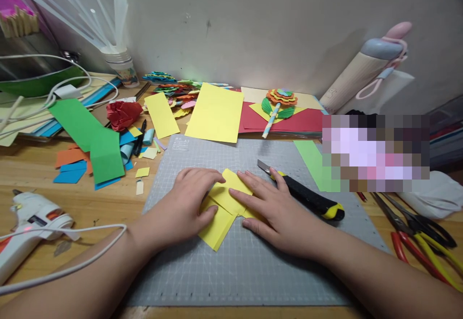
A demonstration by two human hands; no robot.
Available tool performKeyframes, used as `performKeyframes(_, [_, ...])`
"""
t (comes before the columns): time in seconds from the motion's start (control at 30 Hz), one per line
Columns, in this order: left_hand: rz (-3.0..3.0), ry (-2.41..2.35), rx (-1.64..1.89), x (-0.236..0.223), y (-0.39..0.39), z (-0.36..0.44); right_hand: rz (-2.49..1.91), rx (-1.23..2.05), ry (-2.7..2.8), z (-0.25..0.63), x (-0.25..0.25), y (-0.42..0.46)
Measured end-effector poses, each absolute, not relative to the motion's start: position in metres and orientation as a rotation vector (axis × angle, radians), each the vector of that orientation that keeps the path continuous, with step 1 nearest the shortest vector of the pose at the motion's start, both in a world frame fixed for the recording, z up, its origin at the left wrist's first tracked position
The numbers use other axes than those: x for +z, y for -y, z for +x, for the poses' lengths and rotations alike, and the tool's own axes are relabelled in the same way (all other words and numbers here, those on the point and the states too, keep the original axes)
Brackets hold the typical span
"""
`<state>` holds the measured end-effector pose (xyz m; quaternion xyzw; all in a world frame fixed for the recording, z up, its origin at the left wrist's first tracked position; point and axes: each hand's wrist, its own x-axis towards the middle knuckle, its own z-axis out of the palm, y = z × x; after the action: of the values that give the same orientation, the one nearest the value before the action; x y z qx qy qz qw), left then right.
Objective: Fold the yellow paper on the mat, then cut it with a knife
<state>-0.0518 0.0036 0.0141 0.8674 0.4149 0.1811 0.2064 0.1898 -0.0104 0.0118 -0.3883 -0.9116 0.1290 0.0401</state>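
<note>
A folded yellow paper (221, 218) lies on the grey cutting mat (231, 270). My left hand (184, 203) rests on its left part, fingers curled down and pressing the fold. Spread flat over the paper's right part is my right hand (275, 208), its index finger along a crease. Both hands press the paper; neither lifts it. A black and yellow utility knife (307, 196) lies just right of my right hand, blade out toward the back.
A white glue gun (31, 220) with its cord lies front left. Scissors (415, 225) and red-handled pliers (412, 256) are at the right. Yellow sheets (216, 112), green strips (94, 138), paper scraps and a paper flower (280, 101) crowd the back. A cup of glue sticks (121, 65) stands by the wall.
</note>
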Motion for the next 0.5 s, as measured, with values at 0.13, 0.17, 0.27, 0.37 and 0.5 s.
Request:
performKeyframes(0.13, [2.353,-1.199,0.512,0.0147,-0.0016,-0.0508,-1.193,0.383,2.806,0.1893,0.0116,0.0102])
performKeyframes(0.17, [2.328,-1.212,0.508,0.0148,-0.0014,-0.0509,-1.198,0.379,2.816,0.1893,0.0114,0.0100])
performKeyframes(0.27, [2.279,-1.236,0.502,0.0148,-0.0015,-0.0512,-1.211,0.375,2.845,0.1900,0.0108,0.0090])
performKeyframes(0.37, [2.257,-1.240,0.512,0.0141,-0.0020,-0.0510,-1.215,0.401,2.857,0.1919,0.0106,0.0075])
performKeyframes(0.5, [2.235,-1.243,0.520,0.0134,-0.0019,-0.0509,-1.192,0.495,2.867,0.1947,0.0125,0.0041])
